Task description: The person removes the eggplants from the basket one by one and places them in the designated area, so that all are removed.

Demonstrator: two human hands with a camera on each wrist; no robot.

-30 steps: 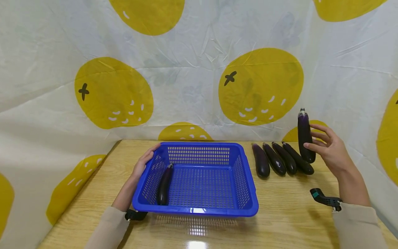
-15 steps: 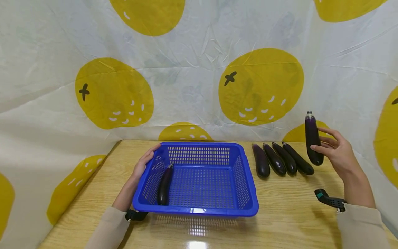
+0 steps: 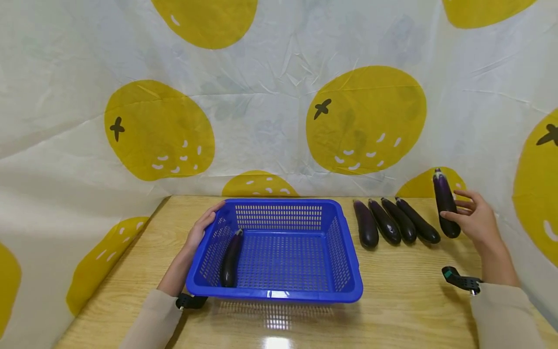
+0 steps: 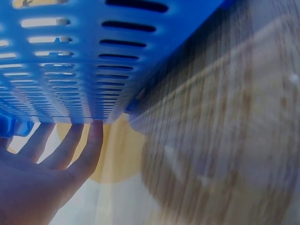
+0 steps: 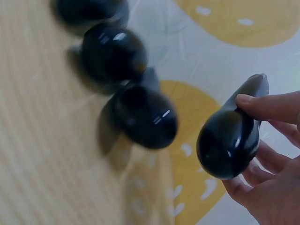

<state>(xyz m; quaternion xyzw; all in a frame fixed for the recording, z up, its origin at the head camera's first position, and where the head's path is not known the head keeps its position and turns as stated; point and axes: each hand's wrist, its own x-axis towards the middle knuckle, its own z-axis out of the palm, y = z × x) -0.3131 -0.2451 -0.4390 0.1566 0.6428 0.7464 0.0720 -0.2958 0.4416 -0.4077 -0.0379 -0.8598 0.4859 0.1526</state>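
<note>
In the head view my right hand point(image 3: 477, 218) holds an eggplant point(image 3: 444, 203), thumb on the near side and fingers behind. The eggplant is tilted, stem up, above the table's right side. The right wrist view shows its rounded end point(image 5: 227, 145) toward the camera. Left of it, several eggplants point(image 3: 385, 223) lie in a row. A blue perforated basket point(image 3: 274, 295) stands in the middle, with one eggplant point(image 3: 231, 259) along its left inner wall. My left hand point(image 3: 202, 227) rests at the basket's left rim; its extended fingertips touch the outer wall point(image 4: 84, 93) in the left wrist view.
A wooden table point(image 3: 401, 300) bears everything. Behind it and along the sides hangs a white cloth point(image 3: 261, 121) with large yellow fruit prints. Each wrist wears a black camera mount, such as the right mount point(image 3: 462, 281).
My right hand has moved right and then down with the eggplant, past the right end of the row. The left hand, the basket and the lying eggplants have stayed put.
</note>
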